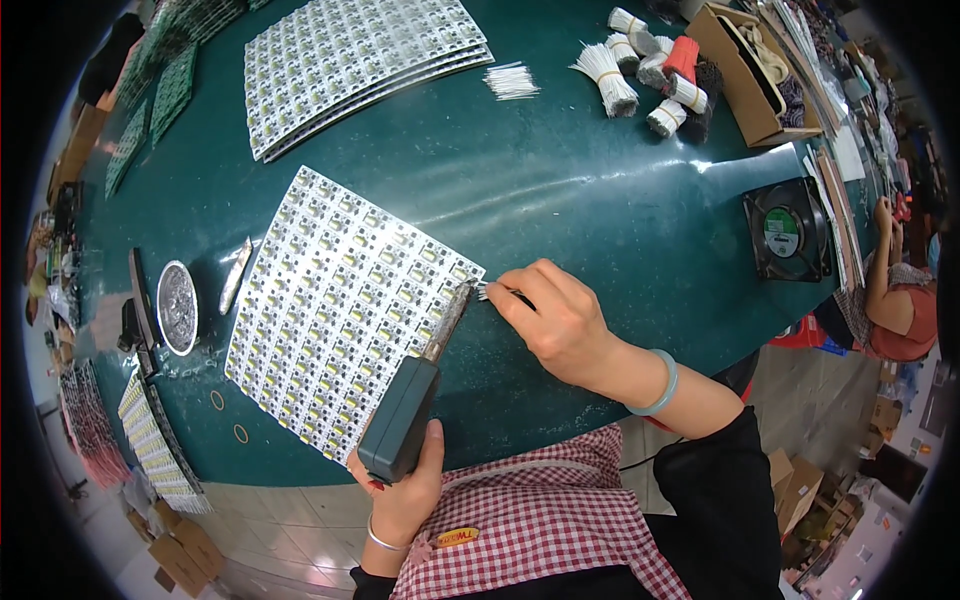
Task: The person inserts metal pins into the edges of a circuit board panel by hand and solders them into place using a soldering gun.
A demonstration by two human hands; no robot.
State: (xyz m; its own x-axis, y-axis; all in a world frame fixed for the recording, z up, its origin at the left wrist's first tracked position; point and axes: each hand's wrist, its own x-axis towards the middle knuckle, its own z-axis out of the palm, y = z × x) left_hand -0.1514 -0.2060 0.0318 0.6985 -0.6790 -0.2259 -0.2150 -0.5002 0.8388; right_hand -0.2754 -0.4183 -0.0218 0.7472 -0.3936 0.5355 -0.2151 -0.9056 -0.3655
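Dark green desk (560,190), seen from above, carrying a white panel of small circuit boards (340,310) at centre-left of the frame. Left hand (405,490), lower centre, closed around the grey handle of a soldering iron (415,400), whose tip meets the panel's right edge. Right hand (555,320), centre, pinching a small bunch of white wires (487,291) just beside that tip. Stacked panels (360,65) lie at upper left; bundles of white wires (640,70) at upper right; a black fan (787,232) at right.
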